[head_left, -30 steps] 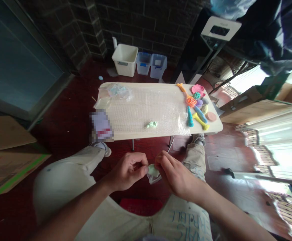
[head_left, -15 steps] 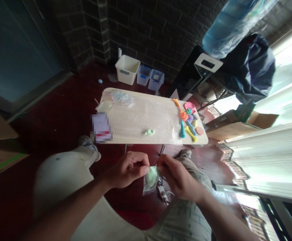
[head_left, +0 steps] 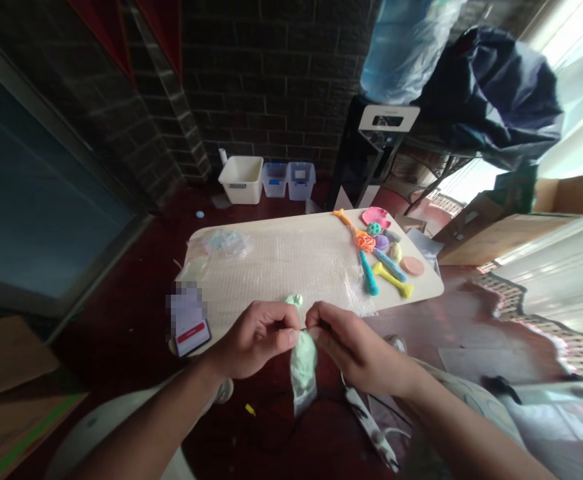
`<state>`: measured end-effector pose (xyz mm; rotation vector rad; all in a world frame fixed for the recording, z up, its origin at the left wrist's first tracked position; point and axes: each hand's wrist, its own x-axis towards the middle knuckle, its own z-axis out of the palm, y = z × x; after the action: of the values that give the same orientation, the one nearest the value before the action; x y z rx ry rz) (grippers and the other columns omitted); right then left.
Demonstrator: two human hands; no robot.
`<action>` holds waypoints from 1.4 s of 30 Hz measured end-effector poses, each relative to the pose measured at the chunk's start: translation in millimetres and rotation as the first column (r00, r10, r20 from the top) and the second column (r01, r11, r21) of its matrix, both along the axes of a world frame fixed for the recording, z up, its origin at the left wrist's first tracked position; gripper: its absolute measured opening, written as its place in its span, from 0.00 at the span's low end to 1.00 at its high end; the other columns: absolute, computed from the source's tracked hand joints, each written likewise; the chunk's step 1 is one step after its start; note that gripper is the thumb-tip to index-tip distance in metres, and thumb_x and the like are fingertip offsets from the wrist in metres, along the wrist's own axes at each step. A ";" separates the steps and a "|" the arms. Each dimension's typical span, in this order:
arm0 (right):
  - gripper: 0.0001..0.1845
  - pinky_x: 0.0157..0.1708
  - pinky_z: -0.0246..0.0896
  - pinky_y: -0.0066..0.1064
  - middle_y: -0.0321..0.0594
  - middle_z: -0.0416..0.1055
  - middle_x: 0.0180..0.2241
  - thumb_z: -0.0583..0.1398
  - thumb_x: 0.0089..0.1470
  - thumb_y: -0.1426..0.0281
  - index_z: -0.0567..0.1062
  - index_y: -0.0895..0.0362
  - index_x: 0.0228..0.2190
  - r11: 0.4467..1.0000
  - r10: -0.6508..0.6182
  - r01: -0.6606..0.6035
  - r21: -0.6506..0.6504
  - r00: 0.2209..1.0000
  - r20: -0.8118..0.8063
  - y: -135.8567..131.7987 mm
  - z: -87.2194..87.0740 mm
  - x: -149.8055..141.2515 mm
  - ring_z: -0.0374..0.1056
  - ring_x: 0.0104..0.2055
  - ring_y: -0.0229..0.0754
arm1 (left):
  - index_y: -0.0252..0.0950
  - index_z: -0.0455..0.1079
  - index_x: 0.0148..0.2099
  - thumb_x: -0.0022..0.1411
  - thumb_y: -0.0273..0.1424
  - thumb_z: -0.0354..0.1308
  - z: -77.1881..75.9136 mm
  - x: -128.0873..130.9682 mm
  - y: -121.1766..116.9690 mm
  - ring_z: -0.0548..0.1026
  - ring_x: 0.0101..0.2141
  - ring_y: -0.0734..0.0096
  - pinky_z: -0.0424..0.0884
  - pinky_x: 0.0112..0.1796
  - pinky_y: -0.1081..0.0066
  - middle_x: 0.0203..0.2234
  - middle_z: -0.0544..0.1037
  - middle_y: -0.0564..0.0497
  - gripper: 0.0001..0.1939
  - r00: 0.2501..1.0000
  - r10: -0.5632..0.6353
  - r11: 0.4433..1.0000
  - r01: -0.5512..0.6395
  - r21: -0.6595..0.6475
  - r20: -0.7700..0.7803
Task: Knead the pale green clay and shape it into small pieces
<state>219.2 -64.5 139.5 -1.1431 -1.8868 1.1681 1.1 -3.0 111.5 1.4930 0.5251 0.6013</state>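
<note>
Above my lap, my left hand [head_left: 256, 333] and right hand [head_left: 341, 343] pinch shut the top of a small clear bag [head_left: 303, 370] (green dough inside), near the desk [head_left: 271, 267].

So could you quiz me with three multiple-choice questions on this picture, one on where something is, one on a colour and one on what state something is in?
1. Where do the colourful modelling tools lie?
A. on the floor
B. at the right end of the table
C. in the white bin

2. What colour is the lump in the small clear bag?
A. pale green
B. red
C. black

3. How is the bag held?
A. lying flat on the table
B. hanging from its top edge, pinched between the left hand and the right hand
C. resting in one open palm

Answers: 1 B, the tools sit clustered on the tabletop's right end. 2 A, green shows through the plastic. 3 B, both hands pinch the top and the bag dangles below.
</note>
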 end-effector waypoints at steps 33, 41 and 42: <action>0.08 0.33 0.59 0.32 0.36 0.66 0.32 0.53 0.72 0.67 0.67 0.56 0.38 0.994 -0.080 0.076 -0.083 0.996 -0.037 63.4 -49.0 25.2 0.60 0.33 0.39 | 0.34 0.67 0.29 0.67 0.40 0.59 -51.4 23.4 72.8 0.64 0.28 0.72 0.59 0.30 0.71 0.24 0.67 0.53 0.17 0.996 0.046 0.996 -0.041 0.074 -0.073; 0.09 0.32 0.59 0.31 0.36 0.64 0.31 0.53 0.72 0.65 0.67 0.56 0.38 0.988 -0.114 0.107 -0.111 0.992 -0.057 65.8 -55.3 19.3 0.59 0.32 0.39 | 0.35 0.68 0.29 0.66 0.40 0.59 -56.8 19.7 74.5 0.64 0.27 0.72 0.60 0.30 0.72 0.24 0.68 0.53 0.17 0.996 0.059 0.996 -0.054 0.064 -0.074; 0.10 0.31 0.58 0.31 0.36 0.64 0.31 0.53 0.72 0.65 0.67 0.56 0.38 0.987 -0.109 0.100 -0.125 0.992 -0.063 66.4 -56.6 19.1 0.59 0.32 0.39 | 0.35 0.68 0.29 0.66 0.41 0.60 -58.2 19.2 74.6 0.64 0.28 0.72 0.60 0.30 0.72 0.24 0.68 0.53 0.17 0.995 0.059 0.997 -0.054 0.060 -0.077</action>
<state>238.3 1.9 82.9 -1.2356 -1.7024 1.2623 20.3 71.6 53.4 1.5655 0.6174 0.6074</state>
